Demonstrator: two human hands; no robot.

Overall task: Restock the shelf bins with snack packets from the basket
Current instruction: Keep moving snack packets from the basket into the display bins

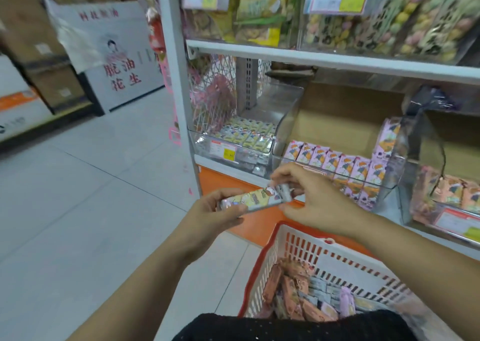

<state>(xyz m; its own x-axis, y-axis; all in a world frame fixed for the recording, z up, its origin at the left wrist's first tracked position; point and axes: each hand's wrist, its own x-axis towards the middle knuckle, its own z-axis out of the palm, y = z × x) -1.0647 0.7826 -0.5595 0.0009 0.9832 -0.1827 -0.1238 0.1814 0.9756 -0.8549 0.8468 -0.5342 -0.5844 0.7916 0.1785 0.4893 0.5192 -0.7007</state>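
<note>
A stack of yellow-and-white snack packets (257, 197) is held in front of the shelf. My left hand (215, 213) grips its left end from below, and my right hand (309, 197) pinches its right end from above. Below my arms stands the red-and-white basket (293, 247) with several brown, pink and white packets inside. The leftmost clear bin (233, 153) holds matching yellow-and-white packets. Beside it, the middle clear bin (389, 184) holds rows of pink packets (345, 166).
A third bin (452, 223) with peach packets is at the right. The upper shelf (332, 60) carries bagged snacks. An orange base panel (226, 182) runs under the bins. White tiled floor (91, 197) lies to the left, with cartons and a white box with red lettering (119, 62) behind.
</note>
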